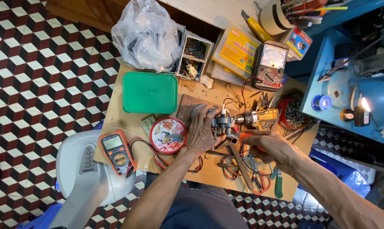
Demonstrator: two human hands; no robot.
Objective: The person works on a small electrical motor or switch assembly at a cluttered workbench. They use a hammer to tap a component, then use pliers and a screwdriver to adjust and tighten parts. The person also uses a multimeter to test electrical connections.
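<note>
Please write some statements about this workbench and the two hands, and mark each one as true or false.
1. The left hand rests on a small grey metal motor part in the middle of the bench. True.
2. The right hand holds a hammer. False: it holds an orange-handled tool whose tip meets the motor part.
3. The flat green plastic lid lies under the clear plastic bag. False: it lies beside the bag, nearer to the person.
4. The orange digital multimeter lies left of the round red tin. True.
5. The blue desk lamp is switched off. False: its bulb glows.
</note>
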